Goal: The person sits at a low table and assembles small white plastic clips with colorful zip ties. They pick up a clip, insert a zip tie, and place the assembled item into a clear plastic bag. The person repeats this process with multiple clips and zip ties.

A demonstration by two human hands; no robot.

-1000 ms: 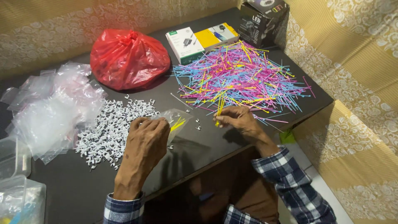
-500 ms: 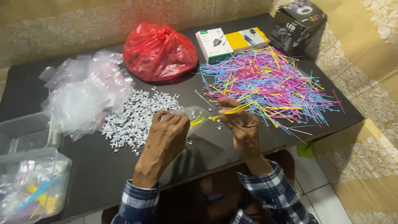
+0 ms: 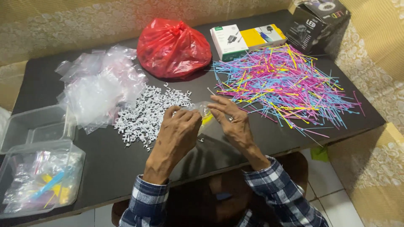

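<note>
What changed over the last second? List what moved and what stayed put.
Right hand left the coloured ties and came in to meet the left hand; both now hold a small clear bag with yellow pieces inside. White clips, red bag and boxes stayed put.

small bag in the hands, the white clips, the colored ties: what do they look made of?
Small bag, held between left hand and right hand: thin clear plastic film, glossy; yellow pieces show through it.
White clips: probably rigid moulded plastic, matte, uniform hooked shapes; any nails too small to tell.
Coloured ties: likely flexible plastic, thin straight strips in solid pink, blue and yellow.
</note>
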